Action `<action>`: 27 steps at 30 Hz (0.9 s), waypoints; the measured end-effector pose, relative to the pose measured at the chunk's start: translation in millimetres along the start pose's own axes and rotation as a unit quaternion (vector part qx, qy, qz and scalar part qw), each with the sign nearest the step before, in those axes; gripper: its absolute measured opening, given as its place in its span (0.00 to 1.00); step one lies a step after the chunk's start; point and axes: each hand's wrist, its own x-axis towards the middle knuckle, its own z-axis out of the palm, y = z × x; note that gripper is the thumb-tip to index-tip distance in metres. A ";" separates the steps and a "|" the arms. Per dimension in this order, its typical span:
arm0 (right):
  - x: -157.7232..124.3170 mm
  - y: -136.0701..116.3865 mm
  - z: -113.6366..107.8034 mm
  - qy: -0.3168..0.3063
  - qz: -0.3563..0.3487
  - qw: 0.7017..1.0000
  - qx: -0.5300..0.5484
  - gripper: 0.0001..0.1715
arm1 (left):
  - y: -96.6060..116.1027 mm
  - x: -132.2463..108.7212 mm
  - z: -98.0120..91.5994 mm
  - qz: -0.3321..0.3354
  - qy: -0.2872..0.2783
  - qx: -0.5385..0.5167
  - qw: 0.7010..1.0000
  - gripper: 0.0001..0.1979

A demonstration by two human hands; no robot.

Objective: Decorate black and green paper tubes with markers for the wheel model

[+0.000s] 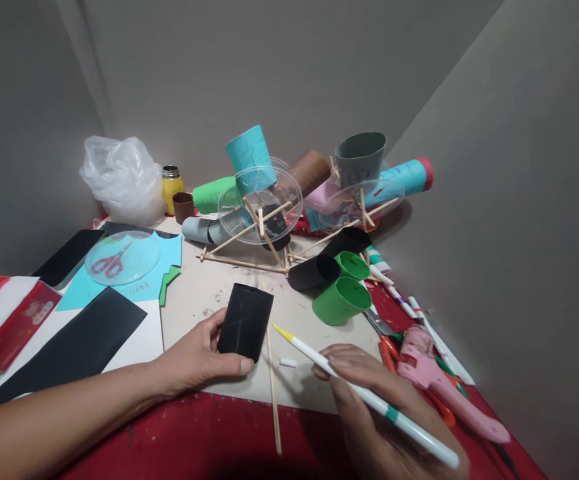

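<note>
My left hand point(197, 357) grips a black paper tube point(245, 321) that rests on the beige board point(209, 287), thumb along its lower edge. My right hand point(384, 413) holds a white marker with a yellow tip point(364, 395), the tip pointing up-left toward the tube. The marker's small white cap point(287, 363) lies on the board between my hands. A thin wooden stick point(272, 387) lies just right of the tube.
A model of clear discs, sticks and coloured tubes point(269, 207) stands at the back. Green and black tubes point(339, 283) lie right of centre. A pink glue gun point(439, 380), markers and scissors sit at right; paper sheets, a lid with scissors point(122, 257) and a plastic bag point(122, 177) at left.
</note>
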 end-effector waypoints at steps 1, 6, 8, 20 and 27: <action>0.2 -0.7 0.9 0.001 0.003 1.000 -0.003 0.22 | -0.3 0.1 -0.3 -0.002 0.000 0.000 1.000 0.33; -0.6 -2.4 4.4 0.002 0.025 0.999 -0.038 0.18 | -1.8 0.4 -2.2 -0.020 0.002 0.002 1.000 0.31; -1.3 -1.6 4.8 -0.008 0.028 0.998 -0.050 0.17 | -2.1 1.0 -3.1 -0.025 -0.003 0.002 1.000 0.30; 0.9 -2.7 7.2 -0.025 -0.001 0.998 -0.064 0.15 | -4.8 2.6 -3.9 -0.018 -0.001 0.002 1.000 0.33; 3.9 -2.1 8.4 -0.036 -0.012 0.998 -0.058 0.17 | -2.3 1.5 -0.6 -0.015 0.001 0.017 1.000 0.33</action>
